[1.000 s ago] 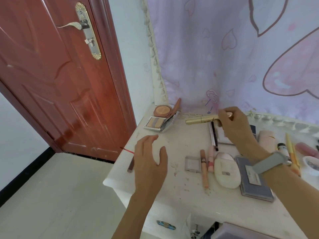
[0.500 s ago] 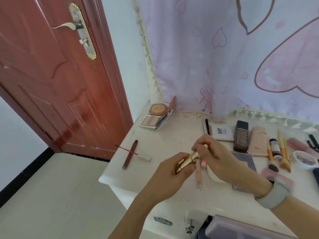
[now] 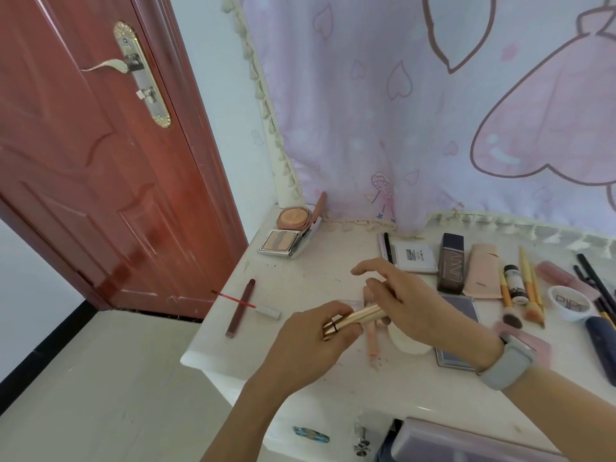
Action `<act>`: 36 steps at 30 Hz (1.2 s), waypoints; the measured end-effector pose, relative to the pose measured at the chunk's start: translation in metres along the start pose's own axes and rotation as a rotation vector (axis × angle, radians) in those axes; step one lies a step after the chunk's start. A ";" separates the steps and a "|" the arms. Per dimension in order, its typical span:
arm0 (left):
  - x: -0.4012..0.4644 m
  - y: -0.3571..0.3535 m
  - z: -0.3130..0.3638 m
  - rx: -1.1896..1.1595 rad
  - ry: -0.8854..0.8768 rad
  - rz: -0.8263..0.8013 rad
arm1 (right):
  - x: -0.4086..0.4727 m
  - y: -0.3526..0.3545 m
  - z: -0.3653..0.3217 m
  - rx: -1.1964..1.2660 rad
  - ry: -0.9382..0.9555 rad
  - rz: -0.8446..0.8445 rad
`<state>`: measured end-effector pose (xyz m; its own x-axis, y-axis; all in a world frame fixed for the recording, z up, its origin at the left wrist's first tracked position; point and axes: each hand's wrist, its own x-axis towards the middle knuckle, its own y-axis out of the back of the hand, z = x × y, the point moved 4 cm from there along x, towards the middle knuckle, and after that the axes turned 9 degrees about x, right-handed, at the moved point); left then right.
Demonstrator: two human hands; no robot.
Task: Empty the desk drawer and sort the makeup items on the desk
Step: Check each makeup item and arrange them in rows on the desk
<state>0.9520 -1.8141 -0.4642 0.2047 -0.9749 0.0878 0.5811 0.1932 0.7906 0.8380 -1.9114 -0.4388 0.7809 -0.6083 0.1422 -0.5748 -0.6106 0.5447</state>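
Both hands hold a gold tube (image 3: 358, 317) above the front middle of the white desk (image 3: 333, 378). My left hand (image 3: 310, 348) grips its left end, where a thin dark ring shows. My right hand (image 3: 406, 305) holds the right part, forefinger stretched out. Under the hands lie a pink stick (image 3: 371, 345), a white oval case (image 3: 405, 343) and a grey-blue palette (image 3: 456, 328), all partly hidden. A dark red lip tube (image 3: 240, 310) and its red wand (image 3: 246, 304) lie crossed at the left edge.
Two open compacts (image 3: 286, 240) sit at the back left corner. A white box (image 3: 413, 256), dark bottle (image 3: 451, 263), pink pouch (image 3: 483, 271), brushes (image 3: 526, 291) and a small white jar (image 3: 570, 303) line the back right. The drawer front (image 3: 310, 435) shows below; a red door (image 3: 100, 161) stands left.
My right hand carried the gold tube from the back of the desk toward me. My left hand rose from the desk and took hold of its left end.
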 end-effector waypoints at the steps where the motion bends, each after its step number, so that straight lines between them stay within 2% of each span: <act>1: 0.000 0.000 0.001 -0.010 0.007 -0.011 | -0.002 0.000 0.000 -0.036 0.020 -0.017; 5: 0.003 -0.001 0.006 -0.035 0.007 -0.053 | -0.005 0.004 -0.002 -0.096 0.110 -0.038; 8: 0.007 -0.002 0.000 -0.173 0.056 -0.059 | -0.003 0.003 -0.004 -0.065 0.151 -0.087; 10: 0.007 -0.002 -0.003 -0.232 0.075 -0.070 | 0.000 0.004 -0.004 -0.009 0.152 -0.090; 13: 0.005 -0.002 0.000 -0.324 0.108 -0.067 | 0.003 0.013 -0.004 0.246 0.100 0.047; 16: 0.004 0.006 -0.001 -0.625 0.209 0.117 | 0.002 0.016 0.004 0.461 -0.011 0.239; 18: 0.005 0.012 -0.002 -0.840 0.225 0.255 | 0.000 0.007 0.010 0.480 -0.158 0.213; 20: 0.008 0.017 0.001 -0.933 0.211 0.343 | -0.003 -0.008 0.012 0.547 -0.305 0.114; 23: 0.009 0.018 0.007 -0.856 0.187 0.398 | -0.004 -0.021 0.003 0.903 -0.472 0.027; 25: 0.008 0.015 0.010 -0.808 0.184 0.416 | 0.000 -0.021 -0.003 1.031 -0.493 0.037; 32: 0.002 0.021 0.004 -0.820 0.149 0.531 | 0.005 -0.010 -0.003 0.951 -0.412 0.114; 36: -0.005 0.032 -0.002 -0.668 0.137 0.583 | 0.006 -0.004 0.001 0.873 -0.291 0.167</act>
<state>0.9708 -1.8025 -0.4406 0.6784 -0.6879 0.2580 0.6834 0.7197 0.1221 0.8445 -1.9127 -0.4407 0.6475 -0.7535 -0.1138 -0.7463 -0.5968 -0.2949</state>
